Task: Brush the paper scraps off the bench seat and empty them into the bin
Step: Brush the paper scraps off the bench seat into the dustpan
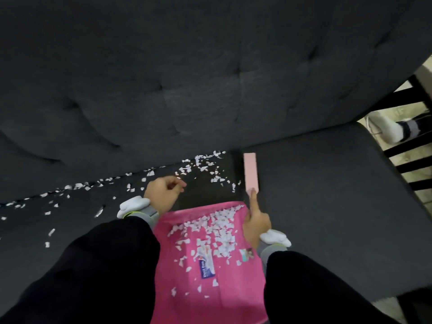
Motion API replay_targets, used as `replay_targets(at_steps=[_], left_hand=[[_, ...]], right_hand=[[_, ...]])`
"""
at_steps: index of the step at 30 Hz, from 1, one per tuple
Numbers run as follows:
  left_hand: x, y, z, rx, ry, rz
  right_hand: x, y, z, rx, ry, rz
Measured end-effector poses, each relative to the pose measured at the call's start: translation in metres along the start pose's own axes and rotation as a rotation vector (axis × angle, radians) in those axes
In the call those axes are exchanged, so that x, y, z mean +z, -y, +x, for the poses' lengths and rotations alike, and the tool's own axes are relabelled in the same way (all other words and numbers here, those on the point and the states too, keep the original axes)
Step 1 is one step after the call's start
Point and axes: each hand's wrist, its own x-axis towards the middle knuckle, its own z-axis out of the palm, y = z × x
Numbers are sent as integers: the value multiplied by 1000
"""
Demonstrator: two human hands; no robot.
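White paper scraps (205, 164) lie strewn along the seam where the dark bench seat (327, 206) meets its tufted backrest (187, 78), trailing off to the left. A pink dustpan (210, 288) rests at the seat's front between my arms, with several scraps heaped near its lip. My right hand (256, 224) grips a pale pink brush (251, 170), index finger stretched along its back; the brush stands on the seat just right of the scraps. My left hand (161, 195) hovers over the seat left of the dustpan's lip, fingers curled closed. I cannot tell whether it pinches a scrap.
The seat to the right of the brush is bare dark fabric. Past the bench's right end are black chair rails (411, 160), a light floor and another person's foot in a white sock (392, 127).
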Motion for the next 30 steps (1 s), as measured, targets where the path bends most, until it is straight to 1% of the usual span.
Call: replay_targets(at_steps=[4,7,8,13,16,18,19,21,25,28,30], left_hand=[[-9,10,-4,18,12,3],[-17,17,-3,24,12,-9],[-18,18,-4,16,19,-11],[-12,24,-3,-3,50,-5],[-7,27,-2,-25,48,-11],[-3,29,-3,-30,61,-17],[-1,30,-4,-32,70,-19],[2,33,-7,-37,106,-12],[6,38,-18,-23,222,-43],[4,36,-23,-16,258,-74],[3,34,-26,-11,309,-60]], right_hand=[[14,20,-4,-28,-17,-35],[3,27,-8,-183,113,-114],[-2,27,-8,-189,120,-116],[-30,9,7,-14,-79,83],[-46,-7,21,129,-146,55],[-44,-10,20,166,-159,31],[-37,-7,18,143,-158,39],[-16,2,10,77,-122,52],[14,10,-5,-12,32,37],[0,4,-4,-97,143,-13],[-12,-1,-2,-116,139,-6]])
